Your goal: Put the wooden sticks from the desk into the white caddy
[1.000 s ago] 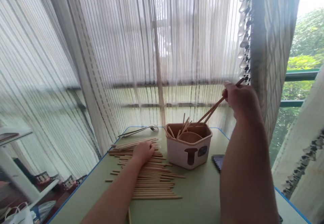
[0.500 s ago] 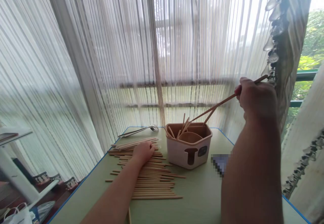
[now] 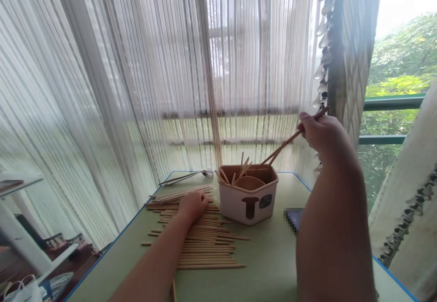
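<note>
My right hand [image 3: 324, 131] is closed around the upper part of a pair of long wooden chopsticks [image 3: 282, 147], held above the table's far right side. Their lower ends slant into the back right of a white storage box [image 3: 229, 207] with a brown rim. Several thin wooden sticks [image 3: 243, 168] stand in that box around a rounded brown divider. My left hand [image 3: 194, 204] lies on a spread of wooden chopsticks [image 3: 211, 249] left of the box. Its fingers are curled, and what they grip, if anything, is hidden.
Behind the chopsticks lies a metal slotted spoon or tongs [image 3: 205, 173]. A pixelated dark flat object [image 3: 294, 218] sits right of the box, partly behind my right arm. The green table [image 3: 266, 265] has a blue edge, and striped curtains [image 3: 170, 65] hang behind it.
My right hand has moved left with the long chopsticks, which now lie closer together. The box has shifted slightly left, and the right curtain shows farther left. My left hand stays in place.
</note>
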A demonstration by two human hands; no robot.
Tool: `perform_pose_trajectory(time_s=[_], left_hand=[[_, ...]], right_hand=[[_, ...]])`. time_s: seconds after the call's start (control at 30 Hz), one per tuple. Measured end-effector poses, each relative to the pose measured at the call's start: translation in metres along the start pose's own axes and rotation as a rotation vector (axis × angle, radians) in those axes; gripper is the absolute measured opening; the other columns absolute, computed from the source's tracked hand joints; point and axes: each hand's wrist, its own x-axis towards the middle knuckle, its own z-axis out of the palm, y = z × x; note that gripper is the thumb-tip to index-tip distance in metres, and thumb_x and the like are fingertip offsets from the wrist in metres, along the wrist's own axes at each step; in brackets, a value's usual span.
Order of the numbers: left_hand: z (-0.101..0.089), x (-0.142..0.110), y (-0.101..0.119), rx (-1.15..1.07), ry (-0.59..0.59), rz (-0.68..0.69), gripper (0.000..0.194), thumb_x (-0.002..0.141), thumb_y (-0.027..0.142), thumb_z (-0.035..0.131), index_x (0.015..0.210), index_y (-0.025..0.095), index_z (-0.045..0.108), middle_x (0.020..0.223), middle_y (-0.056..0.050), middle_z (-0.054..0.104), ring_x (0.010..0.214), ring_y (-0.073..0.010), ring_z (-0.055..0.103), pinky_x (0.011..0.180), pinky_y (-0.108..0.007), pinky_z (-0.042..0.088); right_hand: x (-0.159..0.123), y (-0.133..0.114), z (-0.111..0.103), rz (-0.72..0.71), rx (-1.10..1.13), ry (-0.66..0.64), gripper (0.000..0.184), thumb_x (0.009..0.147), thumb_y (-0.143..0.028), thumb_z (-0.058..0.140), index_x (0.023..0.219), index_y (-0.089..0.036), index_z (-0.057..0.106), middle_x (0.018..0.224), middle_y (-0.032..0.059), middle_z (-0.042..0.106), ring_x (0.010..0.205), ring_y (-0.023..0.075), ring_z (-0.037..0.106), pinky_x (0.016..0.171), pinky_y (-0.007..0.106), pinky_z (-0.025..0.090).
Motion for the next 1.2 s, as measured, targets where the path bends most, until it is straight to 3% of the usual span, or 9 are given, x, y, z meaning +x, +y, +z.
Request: perform_pose_trajectory(time_s=[0.17, 0.3, 0.47, 0.53, 0.63, 0.83, 0.9, 1.07, 1.2], left_hand=[[0.000, 0.000, 0.000, 0.003, 0.005, 0.012, 0.038, 0.082, 0.045, 0.035, 0.079, 0.019, 0.063, 0.085, -0.009, 0.067, 0.080, -0.0213, 0.060, 0.068, -0.029, 0.039], [0.001, 0.000, 0.000, -0.003, 0.015, 0.013, 0.039, 0.082, 0.045, 0.035, 0.078, 0.019, 0.063, 0.084, -0.009, 0.067, 0.081, -0.0222, 0.060, 0.068, -0.030, 0.039], [0.000, -0.001, 0.001, -0.005, 0.003, 0.004, 0.039, 0.082, 0.046, 0.035, 0.080, 0.018, 0.064, 0.085, -0.009, 0.067, 0.083, -0.0220, 0.060, 0.070, -0.030, 0.040], [-0.001, -0.001, 0.001, -0.003, 0.000, 0.003, 0.039, 0.082, 0.046, 0.036, 0.080, 0.018, 0.064, 0.085, -0.009, 0.067, 0.083, -0.0216, 0.060, 0.071, -0.029, 0.040], [-0.001, -0.001, 0.001, 0.003, 0.010, 0.011, 0.040, 0.083, 0.046, 0.035, 0.079, 0.019, 0.063, 0.085, -0.009, 0.067, 0.082, -0.0221, 0.060, 0.069, -0.030, 0.040], [-0.002, -0.002, 0.002, 0.002, 0.003, 0.000, 0.039, 0.082, 0.045, 0.035, 0.081, 0.019, 0.064, 0.086, -0.009, 0.067, 0.081, -0.0216, 0.060, 0.067, -0.029, 0.039], [-0.001, -0.002, 0.002, 0.003, 0.007, 0.001, 0.040, 0.082, 0.046, 0.035, 0.081, 0.019, 0.063, 0.086, -0.009, 0.067, 0.081, -0.0217, 0.060, 0.067, -0.029, 0.039], [-0.002, -0.002, 0.003, 0.008, 0.006, 0.006, 0.039, 0.083, 0.045, 0.034, 0.080, 0.019, 0.063, 0.085, -0.009, 0.067, 0.081, -0.0229, 0.060, 0.067, -0.030, 0.039], [-0.003, -0.002, 0.004, 0.002, -0.016, -0.013, 0.040, 0.083, 0.046, 0.034, 0.081, 0.018, 0.064, 0.087, -0.010, 0.067, 0.084, -0.0222, 0.060, 0.069, -0.030, 0.040]], right_hand=[[0.005, 0.007, 0.017, -0.073, 0.066, -0.098, 0.047, 0.082, -0.055, 0.036, 0.061, -0.016, 0.052, 0.051, 0.0017, 0.049, 0.048, 0.0104, 0.040, 0.049, 0.026, 0.028], [0.005, 0.004, 0.037, -0.090, 0.094, -0.157, 0.048, 0.082, -0.057, 0.034, 0.069, -0.016, 0.055, 0.056, 0.0026, 0.053, 0.050, 0.0117, 0.044, 0.049, 0.025, 0.030], [0.000, -0.002, 0.063, -0.128, -0.061, -0.587, 0.035, 0.080, -0.047, 0.045, 0.067, -0.017, 0.058, 0.063, 0.0044, 0.059, 0.055, 0.0130, 0.050, 0.051, 0.025, 0.035], [-0.002, -0.005, 0.066, -0.156, -0.137, -0.691, 0.030, 0.074, -0.046, 0.053, 0.071, -0.018, 0.062, 0.071, 0.0058, 0.063, 0.063, 0.0152, 0.055, 0.054, 0.025, 0.037], [-0.004, -0.010, 0.061, -0.168, -0.166, -0.641, 0.034, 0.071, -0.050, 0.056, 0.078, -0.018, 0.064, 0.079, 0.0074, 0.064, 0.069, 0.0177, 0.057, 0.056, 0.026, 0.040], [-0.005, -0.011, 0.038, -0.227, -0.038, -0.206, 0.050, 0.074, -0.049, 0.053, 0.116, -0.023, 0.054, 0.098, 0.0065, 0.063, 0.073, 0.0167, 0.057, 0.060, 0.028, 0.043], [-0.004, -0.009, 0.037, -0.263, -0.025, -0.240, 0.045, 0.075, -0.044, 0.053, 0.115, -0.023, 0.056, 0.100, 0.0060, 0.063, 0.076, 0.0164, 0.058, 0.064, 0.028, 0.044], [-0.002, -0.006, 0.045, -0.197, -0.150, -0.556, 0.028, 0.075, -0.038, 0.053, 0.084, -0.018, 0.070, 0.076, 0.0055, 0.067, 0.070, 0.0185, 0.059, 0.063, 0.029, 0.044], [-0.001, -0.006, 0.046, -0.164, -0.106, -0.377, 0.029, 0.076, -0.037, 0.051, 0.088, -0.017, 0.068, 0.080, 0.0060, 0.067, 0.070, 0.0173, 0.059, 0.061, 0.027, 0.043]])
